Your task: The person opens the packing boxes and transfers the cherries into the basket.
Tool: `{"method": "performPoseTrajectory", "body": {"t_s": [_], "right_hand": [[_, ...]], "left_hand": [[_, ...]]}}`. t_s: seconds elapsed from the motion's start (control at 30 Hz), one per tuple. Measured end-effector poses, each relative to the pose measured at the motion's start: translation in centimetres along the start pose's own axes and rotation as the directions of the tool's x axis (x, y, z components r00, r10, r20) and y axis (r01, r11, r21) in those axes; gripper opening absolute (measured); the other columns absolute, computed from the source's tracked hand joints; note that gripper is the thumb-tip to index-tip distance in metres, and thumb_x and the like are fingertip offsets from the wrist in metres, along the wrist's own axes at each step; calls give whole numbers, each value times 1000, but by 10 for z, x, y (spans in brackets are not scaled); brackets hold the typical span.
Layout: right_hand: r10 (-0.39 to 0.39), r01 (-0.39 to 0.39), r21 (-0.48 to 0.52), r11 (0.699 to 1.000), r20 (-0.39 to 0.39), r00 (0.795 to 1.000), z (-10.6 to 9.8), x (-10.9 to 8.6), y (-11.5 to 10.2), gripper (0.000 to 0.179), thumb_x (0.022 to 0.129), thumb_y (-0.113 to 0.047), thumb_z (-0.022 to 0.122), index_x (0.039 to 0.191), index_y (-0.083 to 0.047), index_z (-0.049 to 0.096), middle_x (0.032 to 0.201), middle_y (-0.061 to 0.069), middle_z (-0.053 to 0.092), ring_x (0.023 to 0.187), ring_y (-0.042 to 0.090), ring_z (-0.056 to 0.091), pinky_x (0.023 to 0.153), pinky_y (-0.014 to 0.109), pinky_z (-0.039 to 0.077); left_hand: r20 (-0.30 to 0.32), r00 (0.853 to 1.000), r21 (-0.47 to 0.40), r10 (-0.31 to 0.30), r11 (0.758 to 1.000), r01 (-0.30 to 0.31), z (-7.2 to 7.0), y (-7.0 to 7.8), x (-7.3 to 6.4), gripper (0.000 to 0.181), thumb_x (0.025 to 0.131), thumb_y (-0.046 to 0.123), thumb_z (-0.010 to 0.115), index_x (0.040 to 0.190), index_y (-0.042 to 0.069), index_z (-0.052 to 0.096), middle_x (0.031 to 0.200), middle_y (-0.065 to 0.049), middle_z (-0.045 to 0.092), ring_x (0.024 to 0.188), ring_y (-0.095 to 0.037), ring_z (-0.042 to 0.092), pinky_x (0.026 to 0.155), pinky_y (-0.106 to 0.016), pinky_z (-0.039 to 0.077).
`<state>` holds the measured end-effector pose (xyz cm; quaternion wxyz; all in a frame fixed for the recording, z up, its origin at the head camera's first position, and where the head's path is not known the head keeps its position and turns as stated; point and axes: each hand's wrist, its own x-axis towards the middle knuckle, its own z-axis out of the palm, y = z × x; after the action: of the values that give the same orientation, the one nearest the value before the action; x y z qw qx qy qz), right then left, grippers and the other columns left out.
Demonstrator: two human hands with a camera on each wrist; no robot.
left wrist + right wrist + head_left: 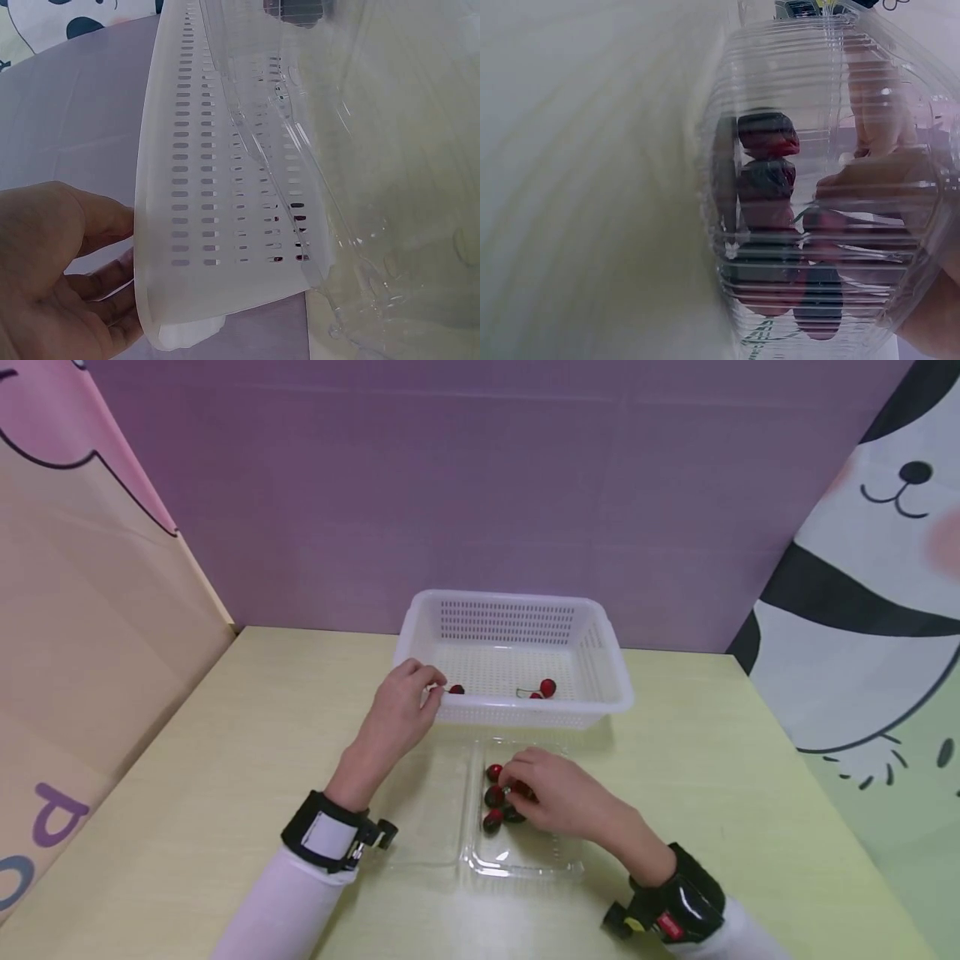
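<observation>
Cherries (493, 797): dark red, bunched in the clear box (517, 867), some partly hidden under the right hand (566, 795).
Right grip: I see fingertips close together down among the fruit; whether they pinch a stem or a cherry, I cannot tell.
Picking: I'd take one stem at a time, thumb and finger only, lifting straight up so neighbours don't roll or bruise.
Basket (517, 712): white, just beyond the box; a lone cherry (457, 690) sits at its front left, a pair (548, 687) farther right.
Left hand (401, 706): at the front left rim, beside the lone cherry; the rim hides its fingertips from the wrist view, so I cannot tell whether it holds the stem.
Letting go: low over the basket floor seems gentlest.
Lid (420, 835): open, left of the box, on the pale table (735, 777).
</observation>
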<state>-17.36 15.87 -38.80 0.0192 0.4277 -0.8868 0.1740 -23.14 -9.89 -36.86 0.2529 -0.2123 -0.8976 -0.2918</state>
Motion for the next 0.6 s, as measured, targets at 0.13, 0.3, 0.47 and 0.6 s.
{"method": "performPoseTrajectory", "body": {"t_s": [0.13, 0.3, 0.47, 0.6], "right_hand": [[12, -12, 6, 1000, 2, 1000, -2, 0, 0, 8, 92, -10, 74, 100, -11, 73, 97, -3, 66, 88, 13, 60, 80, 33, 55], [16, -16, 15, 1000, 3, 1000, -3, 0, -1, 8, 93, -11, 74, 101, -11, 73, 97, -2, 67, 88, 13, 61, 80, 34, 55], [19, -19, 28, 999, -3, 1000, -4, 0, -1, 8, 92, -11, 74, 101, -11, 72, 96, -3, 67, 86, 13, 61, 79, 34, 55], [14, -13, 41, 999, -16, 1000, -6, 1, -1, 8, 92, -11, 74, 100, -11, 72, 94, -4, 67, 84, 11, 61, 78, 33, 55]], "left_hand": [[-6, 1000, -12, 4, 1000, -4, -1, 1, 0, 6, 92, -2, 69, 97, -2, 73, 94, -18, 66, 81, -28, 60, 69, -40, 53], [-4, 1000, -21, -4, 1000, 4, 0, 1, 0, 6, 93, 0, 68, 98, -1, 73, 95, -18, 66, 80, -27, 59, 68, -38, 52], [-22, 1000, -20, 11, 1000, -11, 1, 2, 0, 6, 92, 1, 70, 97, -1, 73, 95, -18, 66, 81, -28, 59, 68, -38, 51], [-57, 998, -10, 40, 999, -41, 1, 2, 0, 5, 92, 2, 72, 95, -1, 74, 92, -16, 66, 80, -29, 60, 66, -39, 51]]}}
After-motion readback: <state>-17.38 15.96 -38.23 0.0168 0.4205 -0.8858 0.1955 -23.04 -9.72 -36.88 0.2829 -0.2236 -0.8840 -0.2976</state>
